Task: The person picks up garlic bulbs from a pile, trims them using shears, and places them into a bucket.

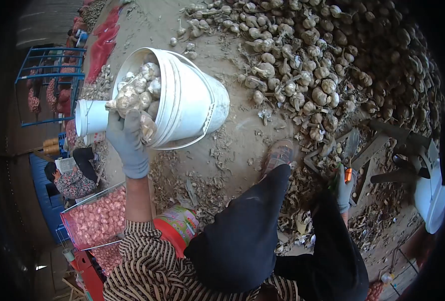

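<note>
My left hand [127, 143], in a grey glove, is at the mouth of a white bucket [197, 95], its fingers closed around garlic bulbs [128, 99]. More garlic [150, 71] fills the bucket, which appears tilted in this view. My right hand [344, 188], also gloved, is low beside my dark trouser leg. It grips a tool with an orange handle [348, 174]; I cannot make out its working end. Close to that hand lie dry leaves and a frame of dark bars [370, 150].
A big heap of garlic [313, 65] spreads over the ground at upper right. Another white bucket [91, 118] stands beyond the first. A person [72, 178] sits at left near a net sack of garlic [96, 218]. A blue metal rack [49, 85] stands further off.
</note>
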Available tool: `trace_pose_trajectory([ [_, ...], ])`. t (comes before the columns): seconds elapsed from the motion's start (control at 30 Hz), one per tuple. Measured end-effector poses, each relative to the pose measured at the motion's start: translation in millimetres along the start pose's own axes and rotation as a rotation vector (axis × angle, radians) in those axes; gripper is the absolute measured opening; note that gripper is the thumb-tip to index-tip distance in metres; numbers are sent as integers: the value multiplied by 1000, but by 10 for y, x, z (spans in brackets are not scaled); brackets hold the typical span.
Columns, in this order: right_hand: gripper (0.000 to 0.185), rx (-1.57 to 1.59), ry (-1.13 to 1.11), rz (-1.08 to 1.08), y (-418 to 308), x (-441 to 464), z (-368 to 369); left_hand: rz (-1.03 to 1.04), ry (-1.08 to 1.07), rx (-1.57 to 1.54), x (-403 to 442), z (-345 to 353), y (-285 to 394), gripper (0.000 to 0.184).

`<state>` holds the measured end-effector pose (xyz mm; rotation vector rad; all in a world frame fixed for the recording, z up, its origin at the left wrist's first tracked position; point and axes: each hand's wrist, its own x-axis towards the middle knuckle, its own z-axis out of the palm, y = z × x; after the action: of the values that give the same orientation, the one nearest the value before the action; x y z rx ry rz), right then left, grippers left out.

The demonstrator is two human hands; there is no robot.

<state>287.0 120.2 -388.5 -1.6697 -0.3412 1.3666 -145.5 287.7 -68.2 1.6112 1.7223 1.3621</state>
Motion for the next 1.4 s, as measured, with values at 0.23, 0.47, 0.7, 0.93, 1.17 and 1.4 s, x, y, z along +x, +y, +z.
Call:
trace_pose_trajectory([
  [0.23, 24, 19, -30, -40, 68, 47, -6, 324, 142, 680, 320, -475, -362, 39],
  [0.47, 22, -204, -51, -147, -105, -72, 1, 578, -584, 397, -284, 1796, -441, 25],
  [0.7, 21, 78, -54, 68, -280, -141, 11, 598, -868, 531, -247, 4003, -1082, 50],
  [0.93, 18, -90, -94, -40, -197, -151, 1, 423, -1102, 701, -231, 4340, -1142, 49],
  [1.17, 49, -595, -219, -304, -529, -295, 10, -637, -961, -669, -621, 3290, -1056, 49],
  [1.4, 57, -722, -294, -391, -679, -347, 70, -679, -975, -831, -1282, 2998, -967, 80],
])
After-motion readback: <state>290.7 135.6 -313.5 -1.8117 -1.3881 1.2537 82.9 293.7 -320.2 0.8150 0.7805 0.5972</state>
